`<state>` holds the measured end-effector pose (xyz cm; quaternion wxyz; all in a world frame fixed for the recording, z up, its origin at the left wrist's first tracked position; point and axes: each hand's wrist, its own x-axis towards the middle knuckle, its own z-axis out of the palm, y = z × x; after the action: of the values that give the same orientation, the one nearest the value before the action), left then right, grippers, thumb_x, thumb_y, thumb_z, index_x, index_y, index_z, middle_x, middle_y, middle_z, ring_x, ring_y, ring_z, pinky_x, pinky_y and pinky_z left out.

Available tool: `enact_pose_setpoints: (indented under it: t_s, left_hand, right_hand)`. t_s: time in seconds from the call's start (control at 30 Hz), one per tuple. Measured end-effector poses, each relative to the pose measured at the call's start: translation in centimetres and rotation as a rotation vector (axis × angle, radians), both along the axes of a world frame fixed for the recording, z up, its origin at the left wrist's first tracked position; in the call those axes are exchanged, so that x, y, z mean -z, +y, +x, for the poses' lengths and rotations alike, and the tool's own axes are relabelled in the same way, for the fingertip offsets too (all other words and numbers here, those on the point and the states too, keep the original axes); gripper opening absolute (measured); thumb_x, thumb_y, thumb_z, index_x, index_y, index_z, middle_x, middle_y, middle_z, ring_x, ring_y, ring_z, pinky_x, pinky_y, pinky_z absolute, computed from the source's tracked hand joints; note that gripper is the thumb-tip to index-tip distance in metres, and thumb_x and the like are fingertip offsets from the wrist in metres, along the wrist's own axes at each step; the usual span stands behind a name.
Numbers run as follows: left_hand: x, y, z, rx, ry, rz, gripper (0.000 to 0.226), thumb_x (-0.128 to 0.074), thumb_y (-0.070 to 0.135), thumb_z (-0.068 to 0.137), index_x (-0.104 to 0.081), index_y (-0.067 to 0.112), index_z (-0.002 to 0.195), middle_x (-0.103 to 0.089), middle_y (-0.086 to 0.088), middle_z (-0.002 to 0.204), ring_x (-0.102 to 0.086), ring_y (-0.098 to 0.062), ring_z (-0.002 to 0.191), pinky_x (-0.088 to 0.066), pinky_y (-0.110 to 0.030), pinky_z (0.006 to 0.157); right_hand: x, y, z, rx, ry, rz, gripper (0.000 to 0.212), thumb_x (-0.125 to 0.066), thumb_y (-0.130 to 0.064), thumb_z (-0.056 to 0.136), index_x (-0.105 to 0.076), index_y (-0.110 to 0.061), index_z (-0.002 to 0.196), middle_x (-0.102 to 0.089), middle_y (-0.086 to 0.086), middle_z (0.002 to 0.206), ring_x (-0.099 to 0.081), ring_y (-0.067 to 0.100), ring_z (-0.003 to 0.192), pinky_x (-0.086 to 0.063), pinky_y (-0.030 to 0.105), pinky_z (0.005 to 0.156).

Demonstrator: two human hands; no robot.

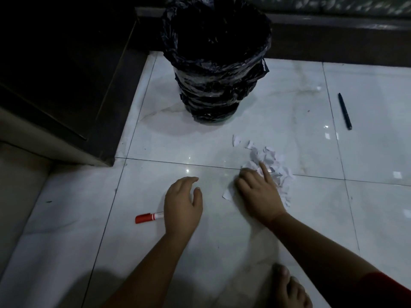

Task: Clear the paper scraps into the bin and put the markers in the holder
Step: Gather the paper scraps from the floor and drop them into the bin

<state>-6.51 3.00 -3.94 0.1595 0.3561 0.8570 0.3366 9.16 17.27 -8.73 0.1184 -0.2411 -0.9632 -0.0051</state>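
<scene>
A pile of white paper scraps (270, 162) lies on the white tiled floor in front of the bin (216, 63), which is lined with a black bag. My right hand (259, 193) rests on the near edge of the pile, its index finger stretched out onto the scraps. My left hand (183, 204) hovers flat over the floor, fingers relaxed, holding nothing. A red marker (148, 218) lies just left of my left hand, partly hidden under it. A black marker (344, 111) lies on the floor to the right of the bin. No holder is in view.
A dark wooden cabinet (62, 81) stands at the left, its corner reaching toward the bin. A dark skirting runs along the back wall. My bare foot (289, 287) rests on the tiles at the bottom right.
</scene>
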Motion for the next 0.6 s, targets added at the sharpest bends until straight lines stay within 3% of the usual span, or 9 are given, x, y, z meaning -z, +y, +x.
enact_pose_setpoints:
  t_s: [0.13, 0.23, 0.33, 0.4, 0.47, 0.6]
  left_hand:
    - [0.5, 1.0, 1.6, 0.052, -0.002, 0.019, 0.028, -0.056, 0.018, 0.088, -0.065, 0.012, 0.114, -0.067, -0.007, 0.116, -0.060, -0.024, 0.109, -0.043, -0.028, 0.093]
    - [1.4, 1.9, 3.1, 0.178, 0.055, -0.006, 0.038, -0.051, 0.028, 0.086, -0.061, 0.011, 0.119, -0.061, -0.010, 0.127, -0.055, -0.030, 0.119, -0.044, -0.040, 0.102]
    - [2.9, 2.3, 4.5, 0.374, 0.201, -0.141, 0.066, -0.045, 0.047, 0.084, -0.038, 0.016, 0.141, -0.034, -0.013, 0.152, -0.031, -0.031, 0.140, -0.026, -0.046, 0.115]
    - [3.9, 2.4, 5.2, 0.498, 0.298, -0.222, 0.080, -0.043, 0.053, 0.083, -0.018, 0.017, 0.149, -0.015, -0.012, 0.159, -0.016, -0.029, 0.146, -0.012, -0.044, 0.119]
    - [4.7, 3.2, 5.4, 0.539, 0.350, -0.252, 0.086, -0.041, 0.058, 0.084, -0.006, 0.017, 0.151, -0.003, -0.013, 0.160, -0.007, -0.029, 0.148, -0.007, -0.044, 0.117]
    - [5.0, 7.5, 4.5, 0.600, 0.419, -0.236, 0.088, -0.033, 0.068, 0.086, 0.001, 0.021, 0.152, 0.003, -0.020, 0.159, 0.004, -0.035, 0.147, -0.005, -0.050, 0.117]
  right_hand:
    - [-1.5, -0.9, 2.5, 0.153, 0.064, -0.074, 0.025, -0.056, -0.019, 0.087, -0.058, -0.010, 0.110, -0.062, 0.015, 0.117, -0.050, 0.029, 0.119, -0.023, 0.059, 0.113]
    - [-1.6, -2.1, 5.8, 0.302, 0.034, -0.175, 0.061, -0.056, -0.052, 0.086, -0.053, -0.011, 0.130, -0.051, 0.018, 0.138, -0.039, 0.031, 0.134, -0.018, 0.060, 0.115]
    - [-0.7, -2.7, 8.8, 0.342, -0.104, -0.231, 0.090, -0.046, -0.074, 0.079, -0.030, -0.016, 0.146, -0.030, 0.019, 0.154, -0.022, 0.036, 0.144, -0.011, 0.061, 0.116]
    - [-0.1, -2.3, 9.4, 0.365, -0.153, -0.259, 0.094, -0.041, -0.078, 0.079, -0.020, -0.020, 0.150, -0.019, 0.019, 0.158, -0.014, 0.037, 0.147, -0.010, 0.062, 0.115]
    - [0.1, -1.1, 8.8, 0.378, -0.152, -0.275, 0.095, -0.038, -0.079, 0.079, -0.015, -0.023, 0.152, -0.013, 0.019, 0.159, -0.009, 0.037, 0.147, -0.010, 0.062, 0.115]
    - [0.0, 2.6, 6.8, 0.360, -0.120, -0.283, 0.096, -0.036, -0.079, 0.080, -0.003, -0.027, 0.153, -0.008, 0.019, 0.160, -0.004, 0.037, 0.148, -0.008, 0.062, 0.115]
